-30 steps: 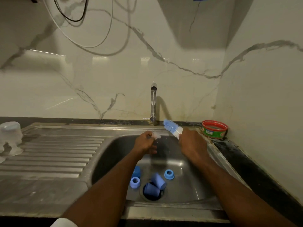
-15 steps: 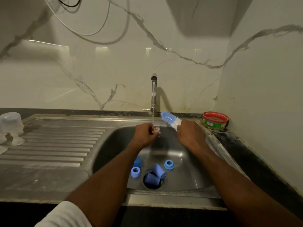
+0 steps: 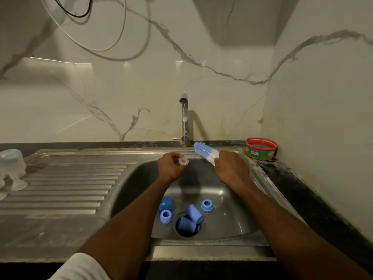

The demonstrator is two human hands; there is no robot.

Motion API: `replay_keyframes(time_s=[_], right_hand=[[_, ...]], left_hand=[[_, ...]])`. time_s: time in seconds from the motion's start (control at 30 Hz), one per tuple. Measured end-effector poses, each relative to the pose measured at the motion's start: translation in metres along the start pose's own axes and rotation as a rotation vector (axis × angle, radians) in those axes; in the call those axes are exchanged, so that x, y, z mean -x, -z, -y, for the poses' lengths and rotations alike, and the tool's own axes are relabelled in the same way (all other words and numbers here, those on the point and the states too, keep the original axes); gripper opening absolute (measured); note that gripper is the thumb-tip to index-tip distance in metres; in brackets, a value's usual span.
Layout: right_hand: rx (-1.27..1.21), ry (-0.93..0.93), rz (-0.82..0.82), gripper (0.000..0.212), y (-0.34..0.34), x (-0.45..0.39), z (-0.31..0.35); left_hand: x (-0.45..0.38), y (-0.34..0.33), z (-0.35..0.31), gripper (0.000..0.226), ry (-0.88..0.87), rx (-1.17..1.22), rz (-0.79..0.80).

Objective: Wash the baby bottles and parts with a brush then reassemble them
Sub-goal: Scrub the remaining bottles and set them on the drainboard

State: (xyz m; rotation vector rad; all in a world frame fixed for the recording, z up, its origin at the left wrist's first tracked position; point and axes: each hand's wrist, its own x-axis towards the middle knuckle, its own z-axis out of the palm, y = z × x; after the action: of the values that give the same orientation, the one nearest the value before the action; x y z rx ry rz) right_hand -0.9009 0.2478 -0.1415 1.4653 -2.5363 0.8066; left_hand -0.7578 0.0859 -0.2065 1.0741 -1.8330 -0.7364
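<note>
Head view shows the washing stage only partly done: the left hand [image 3: 170, 165] pinches a small clear teat [image 3: 183, 161] under the running tap [image 3: 184, 120], while the right hand [image 3: 232, 166] is closed around the handle of a blue-and-white bottle brush [image 3: 204, 150] raised just right of it. Two blue rings [image 3: 166, 216], two blue caps [image 3: 193, 214] and another blue part [image 3: 165, 203] lie in the sink [image 3: 232, 215] by the drain, seemingly unwashed. A few pale pieces [image 3: 11, 164] stand on the far-left drainboard, and reassembly has not begun.

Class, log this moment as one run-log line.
left hand: holds clear teat under tap | right hand: holds brush | blue parts: in sink
</note>
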Motion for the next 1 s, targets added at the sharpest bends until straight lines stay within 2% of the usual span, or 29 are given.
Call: replay_keyframes(time_s=[0.17,0.3,0.43,0.5,0.57,0.67,0.73,0.8,0.93,1.0], right_hand=[[0.005,-0.005,0.003,0.023,-0.002,-0.001,-0.001],[-0.001,0.002,-0.005,0.024,-0.004,-0.002,-0.001],[0.046,0.014,0.005,0.024,-0.004,-0.003,-0.002],[0.161,0.038,-0.010,0.024,-0.001,-0.004,-0.002],[0.260,0.069,-0.047,0.023,0.004,-0.006,-0.002],[0.253,0.107,-0.083,0.028,0.008,-0.007,-0.005],[0.240,0.166,-0.083,0.038,0.007,-0.006,-0.007],[0.232,0.223,-0.046,0.041,0.004,-0.004,-0.005],[0.257,0.292,-0.048,0.035,0.011,-0.007,-0.006],[0.312,0.364,-0.070,0.030,0.020,-0.010,-0.009]], left_hand=[[0.004,-0.001,0.000,0.033,0.010,0.091,0.054],[0.007,-0.001,-0.003,0.037,-0.032,0.051,0.123],[0.004,0.003,-0.008,0.042,-0.233,-0.307,0.117],[0.004,0.007,-0.011,0.042,-0.301,-0.522,0.137],[0.004,0.009,-0.011,0.035,-0.354,-0.615,0.091],[0.001,0.009,-0.005,0.033,-0.323,-0.522,0.047],[-0.001,0.010,-0.001,0.027,-0.309,-0.408,0.088],[-0.002,0.011,0.002,0.023,-0.366,-0.320,0.132],[-0.004,0.020,0.002,0.030,-0.451,-0.194,0.171],[-0.004,0.022,0.000,0.033,-0.479,-0.222,0.221]])
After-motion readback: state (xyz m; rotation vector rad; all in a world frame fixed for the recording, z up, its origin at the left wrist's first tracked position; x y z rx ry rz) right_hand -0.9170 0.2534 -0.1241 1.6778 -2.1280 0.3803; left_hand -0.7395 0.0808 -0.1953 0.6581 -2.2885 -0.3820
